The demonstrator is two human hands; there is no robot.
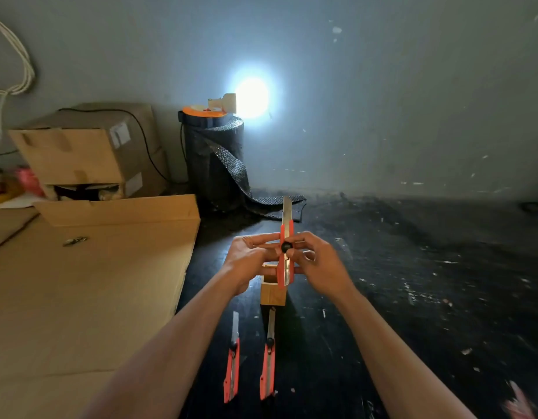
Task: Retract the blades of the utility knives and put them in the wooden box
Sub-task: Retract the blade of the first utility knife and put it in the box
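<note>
I hold a red utility knife (pixel 286 234) upright above the dark floor, its blade out and pointing away from me. My left hand (pixel 249 261) grips the handle from the left. My right hand (pixel 319 261) grips it from the right, with the thumb at the black slider knob. Just below the hands stands a small wooden box (pixel 272 293), partly hidden by them. Two more red utility knives lie on the floor nearer to me, one to the left (pixel 232 362) and one to the right (pixel 268 358), both with blades extended.
Flat cardboard sheets (pixel 89 285) cover the floor on the left, with a stack of cardboard boxes (pixel 89 149) behind. A black roll of bubble sheet (pixel 215 161) stands against the wall with a lit lamp (pixel 228 102) on top. Dark floor stretches to the right.
</note>
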